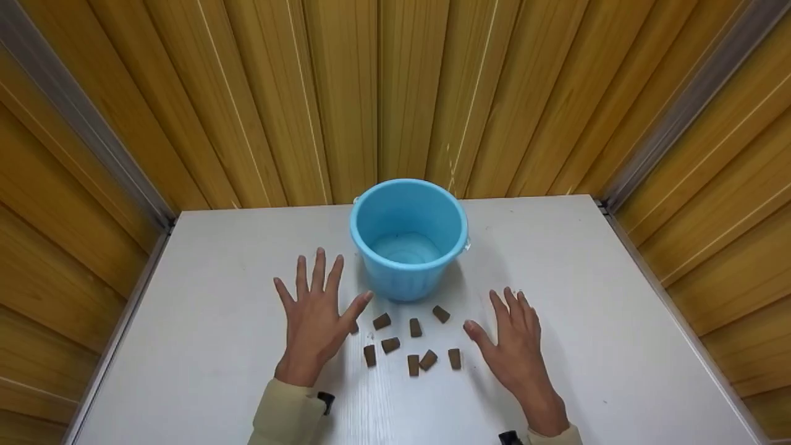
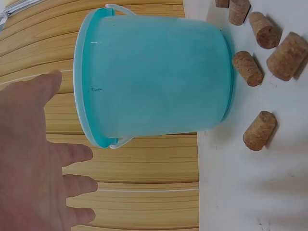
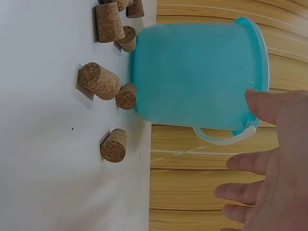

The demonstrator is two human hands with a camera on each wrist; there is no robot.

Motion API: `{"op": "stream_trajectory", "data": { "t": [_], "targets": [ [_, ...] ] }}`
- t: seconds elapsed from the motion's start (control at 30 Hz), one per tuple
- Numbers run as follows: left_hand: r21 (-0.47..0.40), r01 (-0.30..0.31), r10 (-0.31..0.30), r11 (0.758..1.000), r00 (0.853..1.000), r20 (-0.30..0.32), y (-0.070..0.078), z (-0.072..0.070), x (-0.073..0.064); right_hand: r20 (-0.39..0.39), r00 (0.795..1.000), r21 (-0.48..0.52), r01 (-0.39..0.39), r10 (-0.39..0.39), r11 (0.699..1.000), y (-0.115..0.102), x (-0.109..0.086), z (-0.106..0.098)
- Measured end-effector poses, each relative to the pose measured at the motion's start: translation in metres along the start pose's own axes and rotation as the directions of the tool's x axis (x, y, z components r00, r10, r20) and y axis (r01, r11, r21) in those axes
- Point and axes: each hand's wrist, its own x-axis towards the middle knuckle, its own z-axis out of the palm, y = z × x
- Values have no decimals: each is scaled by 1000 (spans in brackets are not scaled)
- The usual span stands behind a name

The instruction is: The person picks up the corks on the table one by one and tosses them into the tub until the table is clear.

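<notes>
Several brown cork stoppers (image 1: 415, 327) lie scattered on the white table, between the two hands and in front of a light blue bucket (image 1: 405, 281). The bucket stands upright, and its visible inside bottom is bare. My left hand (image 1: 314, 324) is held above the table left of the corks, fingers spread, holding nothing; its thumb overlaps one cork in the head view. On the other side, my right hand (image 1: 516, 346) hovers with straight fingers and nothing in it. Both wrist views show corks (image 2: 260, 130) lying on their sides by the bucket (image 3: 192, 72).
The white table (image 1: 204, 296) has wood-patterned panels (image 1: 401, 93) behind it and along both sides. Grey metal posts stand in the back corners. The bucket's white handle (image 3: 226, 139) hangs down against its outside.
</notes>
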Motion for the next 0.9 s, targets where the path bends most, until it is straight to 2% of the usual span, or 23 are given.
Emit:
{"op": "stream_trajectory", "data": {
  "t": [0.2, 0.47, 0.6, 0.77, 0.9],
  "targets": [
    [-13, -16, 16, 1000, 1000, -5, 2, -8, 15, -17, 1000, -8, 13, -13, 1000, 4, -2, -1],
    [37, -69, 70, 997, 997, -36, 9, -18, 41, -58, 997, -34, 51, -53, 998, 7, -4, -1],
    [21, -69, 69, 997, 997, -18, 10, -19, 50, -86, 995, -21, 54, -56, 998, 11, -6, -2],
    [-4, -37, 38, 999, 999, 24, 8, -21, 60, -82, 996, -16, 31, -33, 999, 14, -7, 0],
    [-13, -33, 33, 999, 999, 43, 9, -23, 73, -88, 996, -17, 18, -20, 1000, 17, -3, 0]
  ]
}}
